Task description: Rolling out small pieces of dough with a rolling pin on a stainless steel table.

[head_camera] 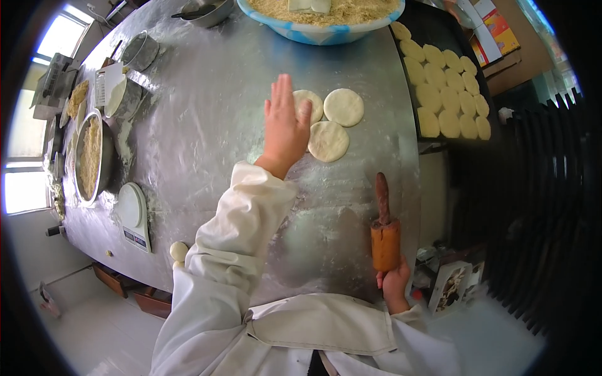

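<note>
Flat on or just over a round of dough [309, 104], my left hand [286, 124] has its fingers stretched out and grips nothing. Two more flattened dough rounds lie beside it on the floured metal table [207, 141]: one to the right [344, 107], one nearer me [328, 141]. At the table's right edge, my right hand [396, 284] is closed around the lower handle of a wooden rolling pin [386, 244], whose other handle points away from me. A small dough ball [178, 251] sits by my left sleeve, with another partly hidden under it.
A blue and white basin [324, 34] of crumbly filling stands at the far edge. On the right, a black tray [416, 126] holds rows of flat dough rounds. A kitchen scale [134, 216], a metal bowl of crumbly mixture [104, 160] and metal containers [140, 52] are at left.
</note>
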Demonstrator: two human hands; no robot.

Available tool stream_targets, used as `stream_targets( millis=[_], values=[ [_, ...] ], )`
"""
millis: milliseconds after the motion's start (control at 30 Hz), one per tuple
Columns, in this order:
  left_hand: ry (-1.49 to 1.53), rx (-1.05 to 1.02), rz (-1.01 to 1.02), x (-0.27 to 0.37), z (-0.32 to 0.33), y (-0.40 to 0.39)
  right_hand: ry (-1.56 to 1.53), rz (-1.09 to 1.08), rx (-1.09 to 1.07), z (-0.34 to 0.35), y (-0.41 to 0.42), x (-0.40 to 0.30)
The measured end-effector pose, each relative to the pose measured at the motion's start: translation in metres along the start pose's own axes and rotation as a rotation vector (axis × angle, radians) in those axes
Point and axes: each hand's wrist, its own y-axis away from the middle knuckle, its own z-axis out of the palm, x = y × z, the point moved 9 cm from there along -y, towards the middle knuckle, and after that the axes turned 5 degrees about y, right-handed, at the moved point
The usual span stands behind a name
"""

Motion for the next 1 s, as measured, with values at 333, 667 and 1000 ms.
stream_targets(
  millis=[333,667,1000],
  values=[
    [-0.261,-0.226,0.185,0.003,0.018,0.046,0.069,-0.26,-0.087,0.093,-0.051,-0.152],
    [0.078,0.046,-0.26,-0.046,-0.092,0.167,0.797,-0.395,-0.059,0.183,-0.124,-0.206],
    [0.285,0.17,-0.424,-0.044,-0.151,0.255,0.715,-0.486,0.04,0.197,-0.111,-0.19]
  ],
)
